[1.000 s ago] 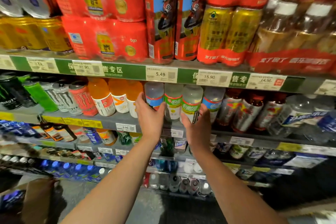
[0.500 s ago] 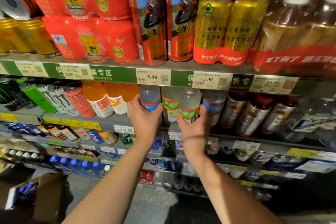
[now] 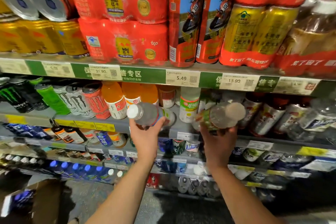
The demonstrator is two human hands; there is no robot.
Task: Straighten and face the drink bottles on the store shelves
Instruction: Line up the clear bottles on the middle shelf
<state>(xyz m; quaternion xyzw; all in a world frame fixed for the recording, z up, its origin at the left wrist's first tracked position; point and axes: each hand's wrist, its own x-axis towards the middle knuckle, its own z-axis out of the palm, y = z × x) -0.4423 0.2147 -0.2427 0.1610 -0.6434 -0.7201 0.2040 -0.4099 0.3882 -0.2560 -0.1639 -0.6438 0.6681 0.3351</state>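
Bottles tilted cap-first off the second shelf, left hand clasping a blue-banded bottle, right hand gripping a green-labelled bottle, cans above.

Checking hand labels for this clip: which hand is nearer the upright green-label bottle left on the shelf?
Right. The right hand is just below-right of the green-label bottle; the left hand is farther, down-left.

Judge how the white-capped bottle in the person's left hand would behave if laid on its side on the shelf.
The bottle looks round and smooth, so it would probably roll. It seems full of clear liquid, so likely fairly heavy for its size. The left hand holds it tilted, cap toward the camera.
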